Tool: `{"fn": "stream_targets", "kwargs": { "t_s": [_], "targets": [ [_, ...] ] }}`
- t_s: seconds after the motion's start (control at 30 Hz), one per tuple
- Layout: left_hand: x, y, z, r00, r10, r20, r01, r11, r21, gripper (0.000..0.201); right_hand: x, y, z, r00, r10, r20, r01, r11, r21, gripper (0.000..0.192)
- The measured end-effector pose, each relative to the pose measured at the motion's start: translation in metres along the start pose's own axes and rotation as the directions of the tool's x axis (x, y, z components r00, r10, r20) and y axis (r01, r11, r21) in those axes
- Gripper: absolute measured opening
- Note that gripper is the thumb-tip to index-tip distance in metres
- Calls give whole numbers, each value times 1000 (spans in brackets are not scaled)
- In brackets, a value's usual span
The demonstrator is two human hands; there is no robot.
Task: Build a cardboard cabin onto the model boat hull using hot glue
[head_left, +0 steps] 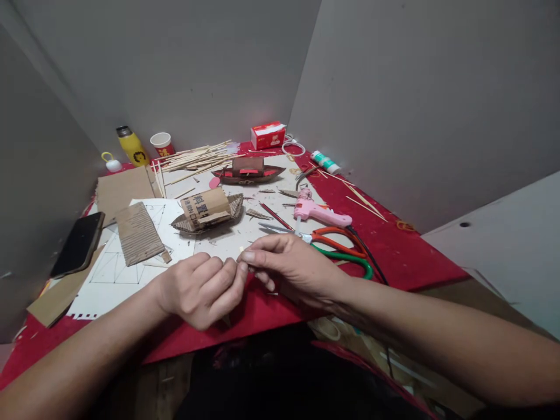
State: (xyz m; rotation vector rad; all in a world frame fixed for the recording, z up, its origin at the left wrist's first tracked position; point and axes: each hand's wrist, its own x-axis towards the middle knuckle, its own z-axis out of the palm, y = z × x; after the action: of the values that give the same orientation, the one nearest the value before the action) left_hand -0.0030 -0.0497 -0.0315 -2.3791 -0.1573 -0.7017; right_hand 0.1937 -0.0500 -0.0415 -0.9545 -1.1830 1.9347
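My left hand [205, 291] and my right hand [295, 265] meet at the fingertips above the table's front part. Both are closed in a pinch around something small, mostly hidden by the fingers; only a tiny pale bit shows above them. Just beyond my hands sits a cardboard boat [207, 213] with a curved, printed canopy. Behind it stands a darker brown boat [248, 170] with red inside. Scissors [339, 242] with orange and green handles lie beside my right hand, partly behind it. A pink glue gun [321, 211] rests past the scissors, and a dark red pencil [275, 216] lies near its nozzle.
Corrugated cardboard [139, 233] lies on drawn-on paper [105, 271] at left, near a black phone [77, 244]. Thin wooden sticks [201, 158], a paper cup [161, 141], a yellow bottle [132, 146] and a red tissue pack [268, 137] line the back. Grey walls enclose the red-covered table [394, 256].
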Motion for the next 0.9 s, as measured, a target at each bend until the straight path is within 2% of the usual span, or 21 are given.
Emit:
{"fn": "stream_targets", "kwargs": {
  "t_s": [0.07, 0.13, 0.17, 0.2, 0.23, 0.3, 0.33, 0.37, 0.4, 0.43, 0.47, 0.53, 0.67, 0.73, 0.83, 0.9],
  "targets": [
    [-6, 2, 0, 999, -32, 8, 32, 999, -13, 20, 4, 0, -2, 1000, 0, -21, 2, 997, 76, 37],
    [-15, 7, -2, 989, -150, 11, 150, 987, -61, 22, 6, -2, -8, 997, -31, -74, 39, 994, 103, 35],
    [-20, 10, -3, 963, -270, 11, 270, 959, -90, 22, 6, -3, -12, 991, -62, -115, 73, 993, 92, 35],
    [-24, 14, -4, 906, -423, 13, 422, 899, -116, 22, 6, -5, -17, 984, -99, -151, 109, 992, 59, 35],
    [-29, 16, -6, 809, -588, 15, 584, 800, -138, 22, 6, -6, -23, 974, -138, -178, 141, 990, 6, 34],
    [-36, 18, -8, 526, -850, 27, 834, 510, -210, 26, 4, -8, -33, 955, -210, -209, 187, 974, -126, 33],
    [-38, 17, -8, 385, -922, 45, 892, 359, -274, 27, 3, -10, -36, 947, -238, -217, 198, 961, -191, 32],
    [-40, 14, -7, 274, -958, 82, 908, 229, -352, 27, 2, -11, -39, 939, -261, -225, 205, 948, -244, 30],
    [-41, 11, -6, 192, -972, 133, 895, 118, -429, 26, 1, -12, -40, 931, -280, -234, 211, 937, -280, 29],
    [-42, 6, -3, 135, -971, 196, 870, 22, -493, 27, 1, -13, -39, 925, -292, -244, 215, 929, -300, 28],
    [-44, 1, 0, 104, -960, 259, 844, -53, -534, 28, 2, -15, -38, 922, -297, -247, 214, 925, -313, 28],
    [-47, -7, 8, 86, -927, 366, 815, -146, -561, 31, 5, -17, -32, 927, -295, -231, 206, 916, -343, 26],
    [-53, -15, 23, 137, -869, 476, 810, -178, -559, 37, 20, -15, -22, 934, -308, -183, 202, 874, -441, 19],
    [-53, -17, 28, 139, -845, 517, 799, -213, -562, 38, 30, -10, -18, 941, -289, -176, 185, 876, -445, 17],
    [-49, -21, 33, 99, -810, 578, 743, -327, -585, 39, 45, 0, -14, 960, -232, -155, 156, 908, -390, 20],
    [-44, -25, 35, 43, -784, 619, 698, -420, -580, 42, 55, 8, -12, 963, -229, -140, 166, 918, -361, 22]
  ]
}}
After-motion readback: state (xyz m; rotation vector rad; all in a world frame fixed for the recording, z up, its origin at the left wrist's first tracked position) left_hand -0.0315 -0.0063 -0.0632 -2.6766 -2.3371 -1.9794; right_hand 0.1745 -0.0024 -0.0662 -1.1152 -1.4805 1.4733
